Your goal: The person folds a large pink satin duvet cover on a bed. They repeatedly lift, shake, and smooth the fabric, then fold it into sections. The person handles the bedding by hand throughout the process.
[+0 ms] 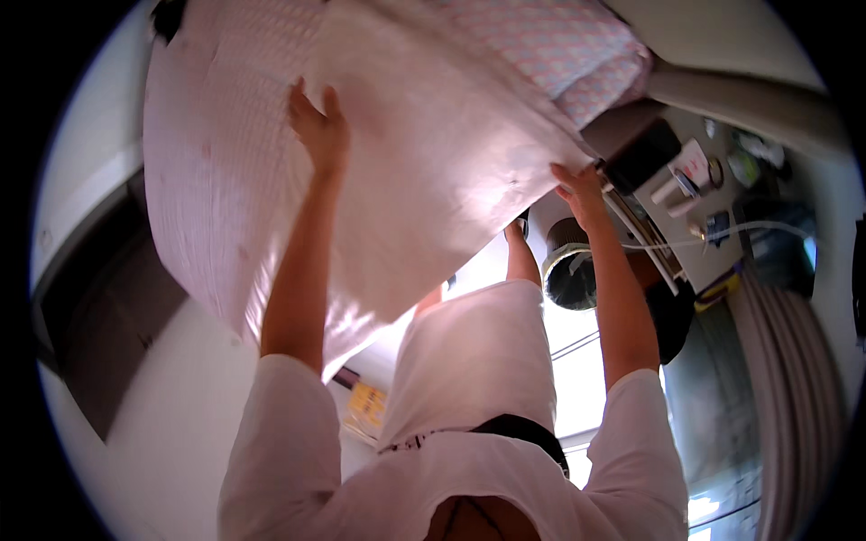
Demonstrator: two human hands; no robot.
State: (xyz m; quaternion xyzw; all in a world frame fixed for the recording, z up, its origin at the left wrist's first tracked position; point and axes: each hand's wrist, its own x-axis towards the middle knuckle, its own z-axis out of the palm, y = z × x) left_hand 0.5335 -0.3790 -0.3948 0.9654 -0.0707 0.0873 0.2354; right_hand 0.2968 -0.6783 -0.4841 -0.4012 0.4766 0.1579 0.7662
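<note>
A pale pink bed sheet spreads out in front of me, smooth and shiny in the middle, with its near edge hanging toward my legs. My left hand is over its left part, fingers apart and nothing held; whether it touches the cloth I cannot tell. At the sheet's right corner, my right hand grips the edge, fingers on top and the thumb lower down. Textured pink bedding shows to the left of the smooth cloth. A folded pink and blue patterned quilt lies at the far right.
On the right, a desk holds a black box, a roll of tape and a white cable. A lined waste bin stands beside my right forearm. A yellow package is low down. A grey curtain hangs at right.
</note>
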